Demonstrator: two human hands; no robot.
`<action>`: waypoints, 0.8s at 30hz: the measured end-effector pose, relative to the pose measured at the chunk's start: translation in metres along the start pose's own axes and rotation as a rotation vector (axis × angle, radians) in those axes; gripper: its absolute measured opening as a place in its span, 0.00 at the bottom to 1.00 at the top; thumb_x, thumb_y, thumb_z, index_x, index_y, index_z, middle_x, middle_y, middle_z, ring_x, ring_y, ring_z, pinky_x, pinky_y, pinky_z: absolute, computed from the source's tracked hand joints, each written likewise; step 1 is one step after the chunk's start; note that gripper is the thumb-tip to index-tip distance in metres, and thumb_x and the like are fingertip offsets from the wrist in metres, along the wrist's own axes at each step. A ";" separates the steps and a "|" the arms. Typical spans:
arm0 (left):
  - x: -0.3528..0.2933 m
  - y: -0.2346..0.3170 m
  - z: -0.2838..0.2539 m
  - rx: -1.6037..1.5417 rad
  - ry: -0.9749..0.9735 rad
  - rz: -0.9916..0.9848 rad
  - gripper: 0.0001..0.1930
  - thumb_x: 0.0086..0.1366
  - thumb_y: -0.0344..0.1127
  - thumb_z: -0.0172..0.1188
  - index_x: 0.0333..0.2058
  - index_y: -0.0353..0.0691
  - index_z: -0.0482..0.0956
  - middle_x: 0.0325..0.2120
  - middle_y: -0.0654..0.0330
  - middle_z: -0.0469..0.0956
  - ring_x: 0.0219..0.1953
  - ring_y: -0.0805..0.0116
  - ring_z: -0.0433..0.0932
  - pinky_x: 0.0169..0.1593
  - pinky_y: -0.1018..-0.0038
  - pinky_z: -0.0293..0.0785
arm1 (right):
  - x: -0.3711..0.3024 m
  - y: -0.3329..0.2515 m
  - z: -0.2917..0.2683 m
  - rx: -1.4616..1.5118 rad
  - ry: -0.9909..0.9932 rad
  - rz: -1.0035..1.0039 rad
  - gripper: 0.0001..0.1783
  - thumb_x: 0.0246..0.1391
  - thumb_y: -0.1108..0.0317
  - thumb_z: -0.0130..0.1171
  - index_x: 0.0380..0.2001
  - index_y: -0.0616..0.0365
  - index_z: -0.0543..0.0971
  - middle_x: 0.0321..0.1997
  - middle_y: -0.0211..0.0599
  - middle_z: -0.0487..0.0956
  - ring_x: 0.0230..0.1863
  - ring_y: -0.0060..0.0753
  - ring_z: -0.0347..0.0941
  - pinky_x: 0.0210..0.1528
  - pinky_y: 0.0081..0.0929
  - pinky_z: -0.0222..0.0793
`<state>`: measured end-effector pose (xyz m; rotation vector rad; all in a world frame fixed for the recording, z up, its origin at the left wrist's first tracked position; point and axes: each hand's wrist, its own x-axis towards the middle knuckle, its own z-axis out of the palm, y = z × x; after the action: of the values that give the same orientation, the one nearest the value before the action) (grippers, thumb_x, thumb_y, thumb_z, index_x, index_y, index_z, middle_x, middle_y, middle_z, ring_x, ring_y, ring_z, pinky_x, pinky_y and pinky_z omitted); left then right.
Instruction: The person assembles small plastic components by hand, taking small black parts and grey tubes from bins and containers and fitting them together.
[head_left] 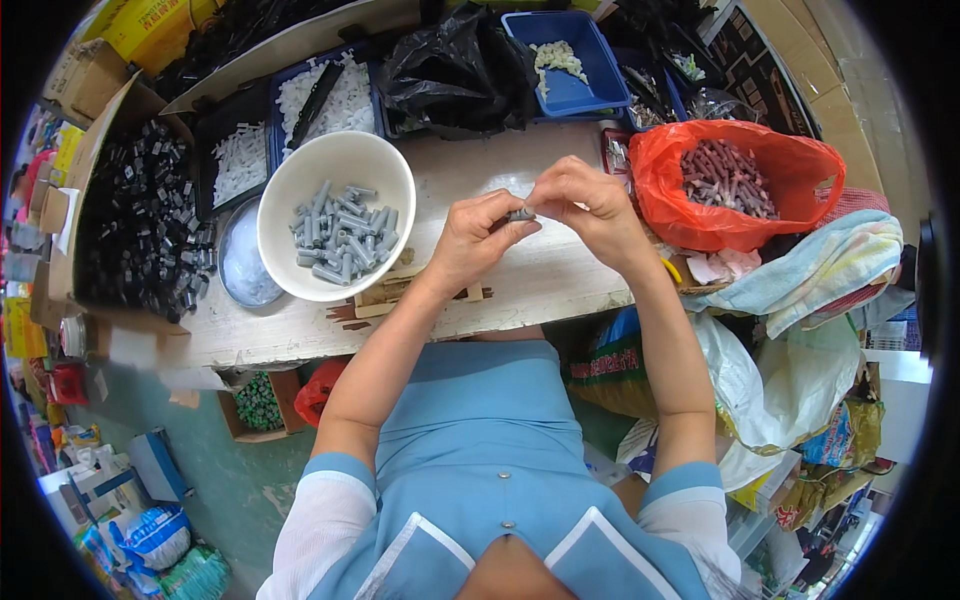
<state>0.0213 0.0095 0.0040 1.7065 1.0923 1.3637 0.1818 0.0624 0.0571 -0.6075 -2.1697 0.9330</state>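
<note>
Above the worktable [560, 265], my left hand [478, 232] grips a small grey tube [520, 214] between thumb and fingers. My right hand [588, 210] meets it from the right, its thumb and forefinger pinched at the tube's end. Whatever those right fingertips hold is too small and covered to make out. To the left of my hands, a white bowl [272, 268] contains a heap of similar grey tubes [348, 232]. A small wooden block or frame [385, 295] lies by the table's front edge, partly behind my left forearm.
A cardboard box [66, 235] of black parts and a round metal dish [243, 262] stand left. Along the back are trays of white pieces [345, 95], a black bag [455, 75] and a blue tray [575, 95]. A red bag [665, 215] of brownish pieces and a towel [820, 265] sit right.
</note>
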 end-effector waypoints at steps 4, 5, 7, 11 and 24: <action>-0.001 -0.001 -0.001 -0.028 0.000 -0.001 0.07 0.51 0.29 0.62 0.29 0.34 0.75 0.17 0.63 0.69 0.19 0.76 0.65 0.23 0.78 0.61 | -0.001 0.000 0.004 0.069 0.001 0.074 0.05 0.40 0.81 0.57 0.25 0.63 0.75 0.27 0.33 0.73 0.32 0.30 0.68 0.32 0.23 0.65; -0.002 -0.003 -0.001 -0.050 0.008 0.004 0.07 0.51 0.28 0.62 0.29 0.34 0.76 0.17 0.64 0.69 0.18 0.79 0.65 0.21 0.80 0.60 | -0.002 0.000 0.005 0.088 0.007 0.099 0.05 0.41 0.81 0.57 0.25 0.63 0.75 0.26 0.33 0.73 0.32 0.29 0.68 0.32 0.22 0.65; -0.002 -0.002 -0.003 -0.074 0.018 0.006 0.06 0.50 0.27 0.61 0.29 0.34 0.76 0.16 0.66 0.69 0.17 0.82 0.65 0.19 0.81 0.60 | -0.001 0.002 0.008 0.094 0.006 0.095 0.05 0.41 0.81 0.56 0.25 0.63 0.75 0.26 0.33 0.73 0.32 0.28 0.68 0.32 0.21 0.64; -0.002 0.009 -0.007 -0.208 -0.050 -0.304 0.07 0.51 0.30 0.62 0.28 0.34 0.76 0.14 0.67 0.68 0.18 0.82 0.62 0.22 0.81 0.59 | -0.006 0.009 0.016 0.168 0.039 0.122 0.05 0.42 0.82 0.55 0.25 0.63 0.75 0.26 0.33 0.72 0.30 0.26 0.68 0.32 0.20 0.64; -0.017 0.054 -0.023 0.262 -0.098 -0.005 0.18 0.47 0.36 0.66 0.36 0.33 0.75 0.28 0.52 0.76 0.22 0.64 0.74 0.24 0.74 0.69 | -0.032 -0.030 -0.039 -0.058 0.299 0.200 0.05 0.43 0.80 0.54 0.27 0.62 0.74 0.29 0.33 0.72 0.32 0.25 0.69 0.34 0.19 0.63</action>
<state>0.0075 -0.0276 0.0505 1.9332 1.2612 1.1608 0.2278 0.0402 0.0867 -0.9428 -1.8981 0.8235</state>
